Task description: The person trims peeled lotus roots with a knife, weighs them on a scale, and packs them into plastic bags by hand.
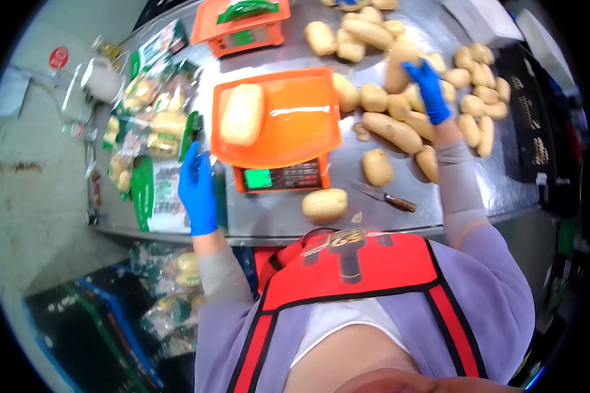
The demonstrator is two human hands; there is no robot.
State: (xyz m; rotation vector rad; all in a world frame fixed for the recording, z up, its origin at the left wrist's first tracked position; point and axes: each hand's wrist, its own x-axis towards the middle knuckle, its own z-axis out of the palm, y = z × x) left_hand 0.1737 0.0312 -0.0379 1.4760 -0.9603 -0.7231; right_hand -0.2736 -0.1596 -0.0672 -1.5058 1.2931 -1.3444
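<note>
My left hand (pixel 198 190), in a blue glove, is open at the left of the orange scale, beside a stack of green and white bags (pixel 167 193). My right hand (pixel 428 90), also gloved in blue, reaches over the potato pile with its fingers apart, touching or just above a large potato (pixel 401 65). One peeled-looking potato (pixel 242 114) lies on the left part of the orange scale tray (pixel 295 131). Below the scale rests another potato (pixel 324 205), and a knife (pixel 383 196) with a wooden handle lies to its right.
Packed clear bags of potatoes (pixel 157 121) lie at the left. A second orange scale (pixel 242 29) holding a green package stands at the back. Smaller potatoes (pixel 485 92) are heaped at the right, next to a black crate (pixel 532 124). At the back right is a white box (pixel 482 19).
</note>
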